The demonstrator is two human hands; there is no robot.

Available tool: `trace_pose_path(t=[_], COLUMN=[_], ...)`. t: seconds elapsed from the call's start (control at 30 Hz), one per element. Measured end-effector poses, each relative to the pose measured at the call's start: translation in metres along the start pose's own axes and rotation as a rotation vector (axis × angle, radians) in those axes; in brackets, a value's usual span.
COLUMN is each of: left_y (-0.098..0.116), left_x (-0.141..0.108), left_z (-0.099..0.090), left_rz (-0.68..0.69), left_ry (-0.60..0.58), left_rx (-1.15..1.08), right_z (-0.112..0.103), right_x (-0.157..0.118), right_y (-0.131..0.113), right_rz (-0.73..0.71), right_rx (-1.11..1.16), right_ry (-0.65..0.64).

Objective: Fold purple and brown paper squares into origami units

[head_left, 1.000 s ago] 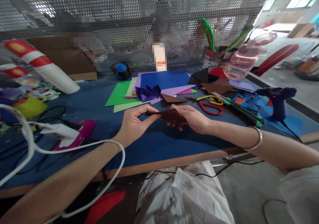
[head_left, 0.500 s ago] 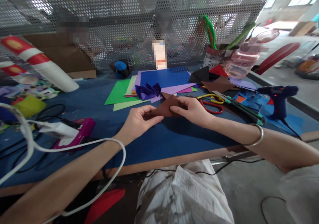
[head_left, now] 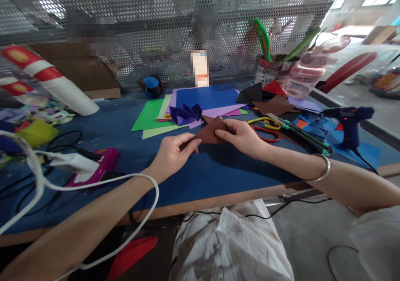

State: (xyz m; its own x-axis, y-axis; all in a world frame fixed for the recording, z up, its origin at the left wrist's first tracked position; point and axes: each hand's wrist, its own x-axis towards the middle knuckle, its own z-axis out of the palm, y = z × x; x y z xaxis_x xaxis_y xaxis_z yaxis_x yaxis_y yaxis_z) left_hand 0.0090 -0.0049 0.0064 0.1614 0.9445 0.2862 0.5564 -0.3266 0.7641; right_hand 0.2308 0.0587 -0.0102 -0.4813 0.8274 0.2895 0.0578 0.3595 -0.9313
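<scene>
- Left hand pinched the brown paper at its left corner, fingers nearly closed.
- Right hand gripped its right side, thumb on top.
- Scissors lay beside it on the desk.

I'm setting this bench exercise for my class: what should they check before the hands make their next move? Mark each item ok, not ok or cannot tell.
1. Brown paper gripped by the right hand: ok.
2. Left hand pinching the paper's left corner: cannot tell; thumb and fingers are there.
3. Scissors well away: not ok; they lie close beside the right hand.
4. Glue gun apart from both hands: ok.
5. White cable clear of the left arm: not ok, it crosses in view.
</scene>
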Motion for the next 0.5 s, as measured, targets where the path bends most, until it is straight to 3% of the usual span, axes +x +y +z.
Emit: trace_pose_path(t=[0.27, 0.5], left_y=[0.0021, 0.0028], left_x=[0.0012, -0.0017], left_z=[-0.0005, -0.0023], left_rz=[-0.110, -0.090], left_ry=[-0.113, -0.245], left_rx=[-0.147, -0.042], right_z=[0.0022, -0.0025], right_x=[-0.0022, 0.0006], right_y=[-0.0018, 0.0016], right_rz=[-0.036, -0.063], right_rx=[-0.177, -0.351], right_ry=[-0.006, -0.039])
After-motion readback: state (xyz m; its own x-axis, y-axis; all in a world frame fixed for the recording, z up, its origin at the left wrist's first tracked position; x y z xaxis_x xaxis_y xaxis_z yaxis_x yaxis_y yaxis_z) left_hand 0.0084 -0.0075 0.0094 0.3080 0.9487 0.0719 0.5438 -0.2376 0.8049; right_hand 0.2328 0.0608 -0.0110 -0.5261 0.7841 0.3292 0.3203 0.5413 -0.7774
